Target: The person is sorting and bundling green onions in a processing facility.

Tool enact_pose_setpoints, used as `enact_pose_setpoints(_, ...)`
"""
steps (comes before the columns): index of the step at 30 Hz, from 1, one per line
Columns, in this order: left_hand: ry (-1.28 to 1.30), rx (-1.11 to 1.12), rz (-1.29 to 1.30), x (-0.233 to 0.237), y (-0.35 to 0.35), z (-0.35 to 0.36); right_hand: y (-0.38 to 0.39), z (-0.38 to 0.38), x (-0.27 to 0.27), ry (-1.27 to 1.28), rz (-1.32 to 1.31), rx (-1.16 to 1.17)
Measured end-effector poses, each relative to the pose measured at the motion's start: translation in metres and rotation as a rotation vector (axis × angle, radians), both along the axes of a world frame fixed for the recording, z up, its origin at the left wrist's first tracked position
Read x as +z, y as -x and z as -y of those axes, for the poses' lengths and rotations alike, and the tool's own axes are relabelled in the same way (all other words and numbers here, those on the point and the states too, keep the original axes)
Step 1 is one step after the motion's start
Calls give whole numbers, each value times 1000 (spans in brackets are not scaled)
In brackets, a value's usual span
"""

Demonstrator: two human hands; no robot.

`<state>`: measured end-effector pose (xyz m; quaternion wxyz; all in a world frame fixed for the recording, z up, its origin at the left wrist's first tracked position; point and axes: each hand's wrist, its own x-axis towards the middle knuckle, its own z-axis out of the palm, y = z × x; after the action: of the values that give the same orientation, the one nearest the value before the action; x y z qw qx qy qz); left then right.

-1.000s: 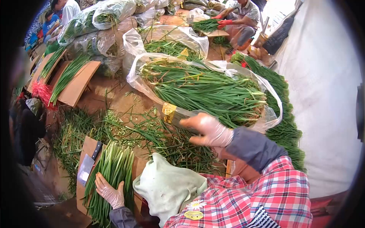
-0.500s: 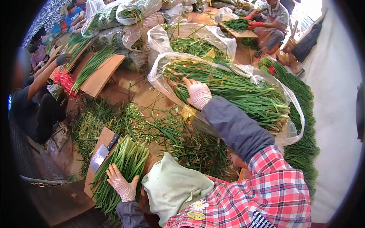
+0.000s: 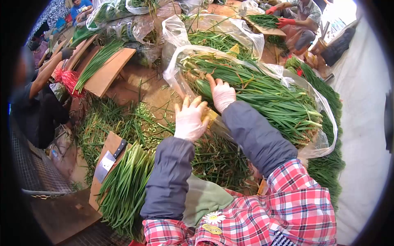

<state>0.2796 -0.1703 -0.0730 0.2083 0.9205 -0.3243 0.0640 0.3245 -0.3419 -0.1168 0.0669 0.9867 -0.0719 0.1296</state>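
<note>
My right hand [image 3: 223, 95], in a thin pale glove, is at the left end of a heap of garlic chives [image 3: 262, 98] inside a clear plastic bag [image 3: 330, 135]. Its fingers bend over some of the stems, and their tips are partly hidden. My left hand [image 3: 191, 119], gloved too, is over the bag's near left edge with fingers spread and nothing in them. Left of my forearm, a thick bunch of chives [image 3: 128, 184] lies on a wooden board [image 3: 97, 190] beside a cleaver [image 3: 106, 162] with a black handle.
Cut scraps [image 3: 106, 131] litter the ground ahead. A co-worker at left sits by a tilted board [image 3: 111, 71] with chives and red ties [image 3: 69, 80]. Another, in red gloves [image 3: 285, 22], handles chives at back right. Chives [image 3: 326, 168] line the right side along a white sheet [image 3: 361, 123].
My left hand has left the bunch on the board and moved up and right to the bag's edge. My right hand has shifted slightly right, its fingers now bent over the stems.
</note>
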Motion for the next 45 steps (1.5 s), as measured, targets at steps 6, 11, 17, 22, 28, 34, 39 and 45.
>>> enact_pose_setpoints(6, 19, 142, -165, -37, -28, -28, 3, 94, 76, -815, -252, 297)
enact_pose_setpoints(11, 886, 181, -690, 23, -15, 8, 25, 120, 82, -1313, -227, 354)
enact_pose_setpoints(17, 1389, -54, -1157, 9, -34, 59, 60, 102, 110, -1387, -256, 339)
enact_pose_setpoints(22, 1674, -122, -1079, 22, -9, 99, 97, 43, 106, -287, -10, 339)
enact_pose_setpoints(28, 1958, 144, -1053, 3, 36, 73, 148, 48, 115, -476, -120, 447)
enact_pose_setpoints(34, 1987, 38, -1328, 26, 66, 78, 154, 28, 106, -589, -52, 500)
enact_pose_setpoints(39, 1473, -112, -1113, 44, 17, 65, 143, 71, 75, -1383, -454, 347)
enact_pose_setpoints(45, 966, 126, -1078, 81, -135, -32, 194, 138, 151, -1602, -568, 254)
